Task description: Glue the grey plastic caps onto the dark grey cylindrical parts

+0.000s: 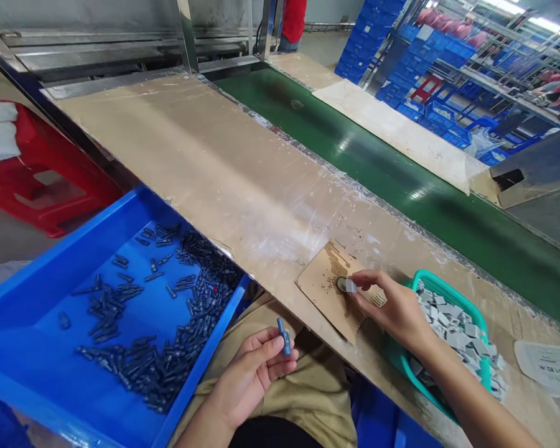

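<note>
On my feed the left hand (256, 367) has fingers closed on a blue part (284, 337), over the lap (322, 398), just off the near edge of the tabletop (242, 186). Right hand (396, 308) pinches a grey block (351, 286) over the cardboard (316, 281) at that edge. Blue bin (65, 256), left, beside the near edge: loose dark blue parts (154, 373), banked along its tabletop-side and lap-side walls. Green basket (471, 303) on the tabletop, right of the cardboard — I see grey blocks (455, 333) heaped inside, more beyond its right rim.
</note>
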The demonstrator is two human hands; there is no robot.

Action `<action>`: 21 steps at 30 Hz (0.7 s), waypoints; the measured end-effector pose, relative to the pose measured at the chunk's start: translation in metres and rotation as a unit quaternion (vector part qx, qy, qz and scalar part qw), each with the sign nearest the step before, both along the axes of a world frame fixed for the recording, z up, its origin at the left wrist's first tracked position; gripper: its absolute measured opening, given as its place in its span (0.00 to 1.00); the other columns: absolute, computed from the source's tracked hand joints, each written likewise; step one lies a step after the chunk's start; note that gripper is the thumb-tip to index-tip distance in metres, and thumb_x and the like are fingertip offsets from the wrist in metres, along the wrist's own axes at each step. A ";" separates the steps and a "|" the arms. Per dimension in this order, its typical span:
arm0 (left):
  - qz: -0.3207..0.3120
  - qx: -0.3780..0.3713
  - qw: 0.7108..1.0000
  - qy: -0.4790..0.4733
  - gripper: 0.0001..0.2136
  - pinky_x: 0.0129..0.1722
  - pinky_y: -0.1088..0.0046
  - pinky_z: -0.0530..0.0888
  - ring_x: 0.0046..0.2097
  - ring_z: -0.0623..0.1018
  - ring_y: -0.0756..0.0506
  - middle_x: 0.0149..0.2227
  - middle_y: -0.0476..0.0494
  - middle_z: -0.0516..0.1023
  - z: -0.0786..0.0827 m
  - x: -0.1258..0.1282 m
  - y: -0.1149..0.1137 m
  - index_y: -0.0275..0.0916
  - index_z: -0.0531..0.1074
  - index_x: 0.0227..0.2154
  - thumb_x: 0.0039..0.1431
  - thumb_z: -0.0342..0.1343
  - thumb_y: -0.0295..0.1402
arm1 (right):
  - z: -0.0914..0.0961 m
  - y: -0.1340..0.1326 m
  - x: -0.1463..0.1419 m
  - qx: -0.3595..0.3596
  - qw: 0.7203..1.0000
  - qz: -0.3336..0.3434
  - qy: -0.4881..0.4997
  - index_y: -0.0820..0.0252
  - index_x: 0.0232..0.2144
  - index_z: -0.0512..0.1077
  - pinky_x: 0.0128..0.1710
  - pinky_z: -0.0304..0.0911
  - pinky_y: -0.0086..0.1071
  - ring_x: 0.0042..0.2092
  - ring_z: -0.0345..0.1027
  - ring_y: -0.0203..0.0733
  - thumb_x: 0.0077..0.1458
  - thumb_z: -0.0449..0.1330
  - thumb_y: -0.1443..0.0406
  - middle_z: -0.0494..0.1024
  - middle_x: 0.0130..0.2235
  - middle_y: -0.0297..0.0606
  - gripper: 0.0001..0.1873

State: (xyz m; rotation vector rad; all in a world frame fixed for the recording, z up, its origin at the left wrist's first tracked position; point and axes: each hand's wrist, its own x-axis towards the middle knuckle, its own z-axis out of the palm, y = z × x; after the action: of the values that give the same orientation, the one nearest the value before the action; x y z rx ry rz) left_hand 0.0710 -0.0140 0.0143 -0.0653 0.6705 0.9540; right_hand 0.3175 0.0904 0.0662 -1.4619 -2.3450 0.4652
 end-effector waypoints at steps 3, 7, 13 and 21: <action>-0.010 0.007 1.000 0.000 0.11 0.33 0.78 0.74 0.32 0.75 0.49 0.30 0.41 0.74 -0.002 -0.001 0.001 0.31 0.73 0.31 0.46 0.66 0.31 | -0.001 0.001 -0.001 0.000 1.000 -0.006 -0.004 0.55 0.39 0.64 0.36 0.66 0.33 0.35 0.69 0.40 0.55 0.55 0.61 0.74 0.37 0.38 0.08; -0.001 -0.004 1.000 0.009 0.12 0.31 0.79 0.74 0.31 0.75 0.50 0.31 0.42 0.74 -0.002 -0.005 0.002 0.32 0.73 0.30 0.44 0.67 0.30 | -0.003 0.002 0.000 0.001 1.000 -0.012 -0.008 0.55 0.39 0.63 0.35 0.66 0.33 0.35 0.70 0.40 0.55 0.55 0.60 0.74 0.36 0.39 0.09; 0.004 -0.002 1.000 0.021 0.11 0.32 0.79 0.75 0.32 0.75 0.49 0.31 0.42 0.75 0.000 -0.011 0.003 0.31 0.73 0.31 0.45 0.67 0.30 | -0.005 0.001 0.000 -0.008 1.000 -0.012 0.002 0.55 0.40 0.61 0.35 0.67 0.33 0.36 0.70 0.39 0.55 0.55 0.60 0.73 0.40 0.41 0.11; 0.001 -0.007 1.000 -0.009 0.11 0.32 0.80 0.75 0.32 0.76 0.49 0.30 0.41 0.75 0.005 -0.002 0.012 0.31 0.74 0.30 0.43 0.67 0.29 | 0.004 0.000 0.000 -0.009 0.990 -0.062 0.125 0.56 0.41 0.62 0.39 0.68 0.39 0.38 0.70 0.43 0.52 0.61 0.61 0.75 0.39 0.42 0.15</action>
State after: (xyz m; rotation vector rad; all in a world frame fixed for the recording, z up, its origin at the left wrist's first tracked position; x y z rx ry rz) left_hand 0.0695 -0.0015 0.0195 -0.0874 0.6600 0.9488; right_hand 0.3174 0.0901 0.0706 -1.4540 -2.0485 0.5999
